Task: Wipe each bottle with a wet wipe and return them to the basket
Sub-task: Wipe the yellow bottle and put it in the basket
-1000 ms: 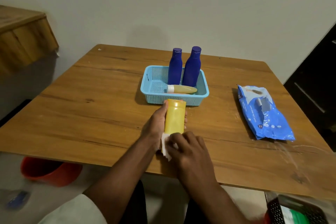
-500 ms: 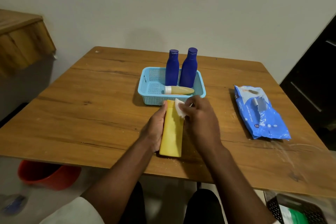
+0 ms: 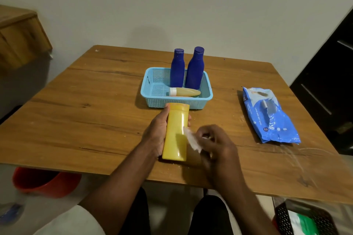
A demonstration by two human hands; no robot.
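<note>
Since the earlier frame, right hand (image 3: pixel 215 145) with wet wipe (image 3: pixel 192 139) slid down yellow bottle (image 3: pixel 176 131)
Left hand (image 3: pixel 158 131) fingers clamp it for wiping, at 6 o'clock of basket (image 3: pixel 150 99); right fingers pinch wipe

A red bucket (image 3: pixel 45 181) sits under the wooden tabletop (image 3: pixel 76 112); a black mesh crate (image 3: pixel 305 219) stands near its right corner.

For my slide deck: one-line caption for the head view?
Left hand steadies yellow bottle while right hand rubs it with a wet wipe.
</note>
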